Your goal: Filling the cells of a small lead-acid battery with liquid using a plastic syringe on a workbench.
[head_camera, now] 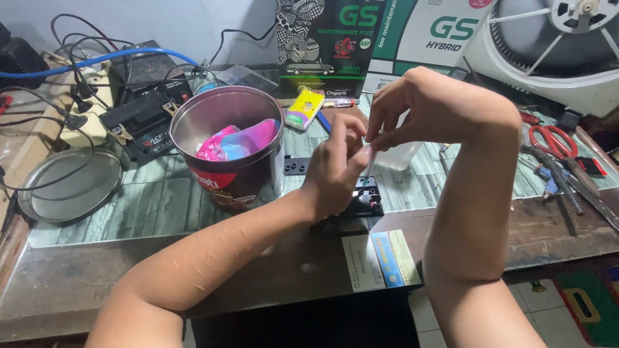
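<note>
Closest to the person, at six o'clock, a small black battery (361, 205) sits at the near edge of the bench (77, 277), with a folded paper sheet (380, 259) lying just in front of it.

Right above the battery, the two hands meet. The left hand (335, 164) comes in from seven o'clock and the right hand (419, 106) bends down from five o'clock. Both sets of fingertips are pressed together on one tiny pale thing, a little strip (371, 143) that is too small to tell well. The left hand pinches it from below and the right hand pinches it from above. The strip seems to run from seven o'clock up toward one o'clock. The battery lies straight down from the pinch, toward six o'clock, and the left hand is the nearer one to it.

Just behind the hands stands a clear plastic cup (400, 154).

At ten o'clock is a big round tin (229, 151) with pink and blue bags inside. Its flat lid (69, 183) lies at nine o'clock. Red scissors (553, 140) rest at three o'clock.

Farther back, at eleven o'clock, another black battery (145, 122) has wires clipped to it. At twelve o'clock, tall boxes (387, 38) lean against the wall.
</note>
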